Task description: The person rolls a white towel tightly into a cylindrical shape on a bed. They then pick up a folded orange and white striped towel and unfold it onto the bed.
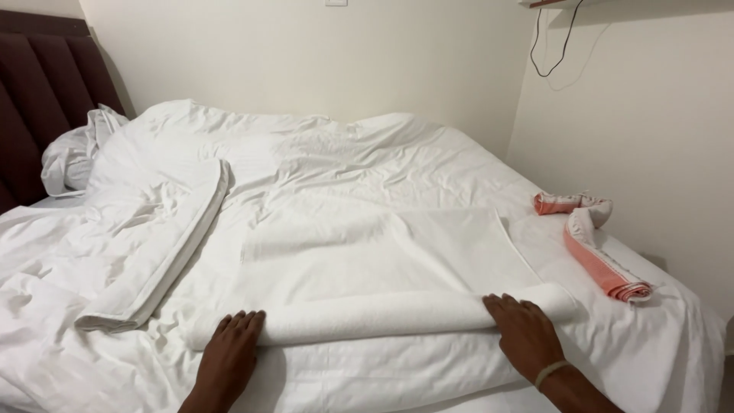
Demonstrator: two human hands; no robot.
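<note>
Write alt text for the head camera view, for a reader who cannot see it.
Two bare hands, the left hand and the right hand, press flat on a partly rolled white towel on a bed with rumpled white bedding. A folded white cloth lies to the left, a rolled pink towel to the right.

A wide bed [459,164] fills the room, covered by a rumpled white sheet, with a dark padded headboard [38,92] at the far left and pale walls behind and to the right. A crumpled white pillow [73,153] lies against the headboard. A folded white cloth [164,245] lies on the left part of the bed, running toward the near edge. A white towel [382,256] is spread flat across the middle, its near edge rolled into a long tube parallel to the bed's near edge. On the right side lies a rolled pink-and-white towel [596,248], bent into a curve, well apart from the white towel.
</note>
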